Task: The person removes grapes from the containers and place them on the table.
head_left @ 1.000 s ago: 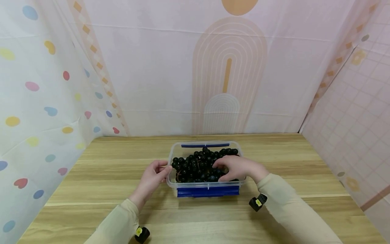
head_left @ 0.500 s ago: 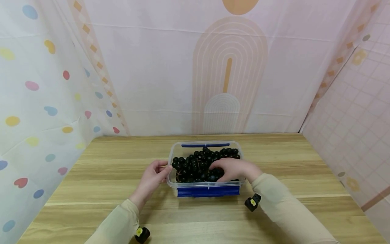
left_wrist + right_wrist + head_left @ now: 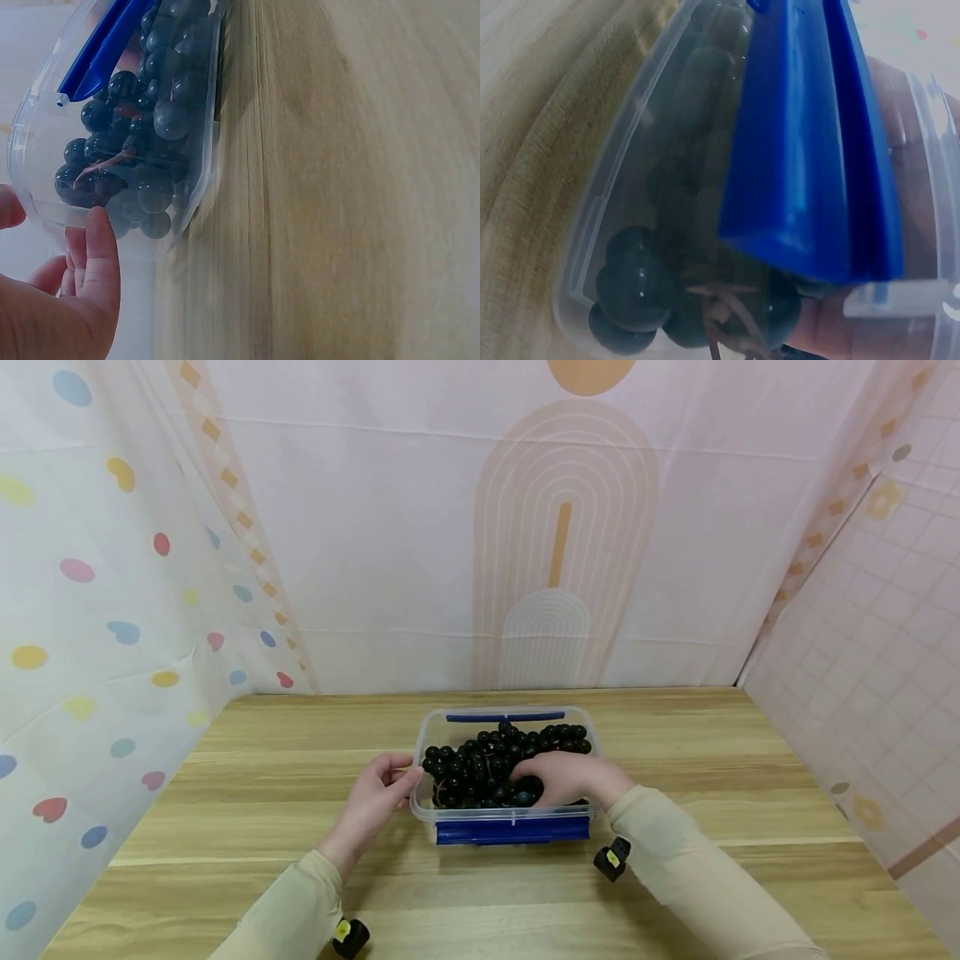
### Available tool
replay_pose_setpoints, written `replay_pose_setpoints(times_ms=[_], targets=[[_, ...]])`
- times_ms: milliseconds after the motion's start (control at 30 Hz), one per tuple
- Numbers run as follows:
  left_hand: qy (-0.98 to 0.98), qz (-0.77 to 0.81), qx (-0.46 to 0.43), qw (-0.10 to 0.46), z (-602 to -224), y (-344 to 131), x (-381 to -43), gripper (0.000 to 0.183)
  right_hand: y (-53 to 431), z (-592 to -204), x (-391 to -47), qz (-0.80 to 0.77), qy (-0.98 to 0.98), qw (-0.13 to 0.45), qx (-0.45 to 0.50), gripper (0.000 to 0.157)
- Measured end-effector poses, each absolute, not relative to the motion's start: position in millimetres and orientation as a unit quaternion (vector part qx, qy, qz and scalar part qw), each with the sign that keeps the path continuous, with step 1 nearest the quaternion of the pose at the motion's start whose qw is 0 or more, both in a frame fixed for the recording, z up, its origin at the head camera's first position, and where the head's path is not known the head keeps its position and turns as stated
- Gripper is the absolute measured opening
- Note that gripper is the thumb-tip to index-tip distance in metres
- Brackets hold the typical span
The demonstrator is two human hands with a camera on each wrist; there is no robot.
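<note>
A clear plastic food container [image 3: 480,815] with blue latches [image 3: 513,832] stands on the table, full of dark grapes [image 3: 480,767]. My left hand [image 3: 377,795] holds its left rim, thumb on top and fingers against the outer wall, as the left wrist view shows beside the grapes [image 3: 116,142]. Inside the container's right half, my right hand [image 3: 566,778] curls thumb and fingers round some grapes; the fingertips are partly hidden among them. In the right wrist view, a blue latch [image 3: 802,165] covers much of that hand, and a brownish stem [image 3: 739,311] shows through the wall.
The wooden table [image 3: 285,760] extends on all sides of the container. A patterned cloth [image 3: 390,568] hangs behind it, with more cloth at left and right. Small black cameras [image 3: 611,860] sit on both wrists.
My right hand has shifted left and sunk deeper into the grapes, its fingers drawing in round them. The left hand and the container have stayed in place.
</note>
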State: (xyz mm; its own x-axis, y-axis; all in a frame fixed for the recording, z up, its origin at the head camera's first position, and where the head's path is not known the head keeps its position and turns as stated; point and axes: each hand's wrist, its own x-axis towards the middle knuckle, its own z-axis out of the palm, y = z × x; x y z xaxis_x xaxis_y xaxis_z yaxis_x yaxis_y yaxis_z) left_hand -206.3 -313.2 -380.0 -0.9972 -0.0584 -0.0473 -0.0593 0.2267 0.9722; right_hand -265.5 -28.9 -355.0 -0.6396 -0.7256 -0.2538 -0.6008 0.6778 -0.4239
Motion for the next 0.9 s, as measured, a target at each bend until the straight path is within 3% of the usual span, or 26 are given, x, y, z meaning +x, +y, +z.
replay_pose_setpoints(times_ms=[900], targets=[[0.783,0.622,-0.034,0.0,-380.7,-314.0,-207.3,0.033,-39.2,-356.6,-264.7,-0.112,0.91,0.219,-0.334,0.058]])
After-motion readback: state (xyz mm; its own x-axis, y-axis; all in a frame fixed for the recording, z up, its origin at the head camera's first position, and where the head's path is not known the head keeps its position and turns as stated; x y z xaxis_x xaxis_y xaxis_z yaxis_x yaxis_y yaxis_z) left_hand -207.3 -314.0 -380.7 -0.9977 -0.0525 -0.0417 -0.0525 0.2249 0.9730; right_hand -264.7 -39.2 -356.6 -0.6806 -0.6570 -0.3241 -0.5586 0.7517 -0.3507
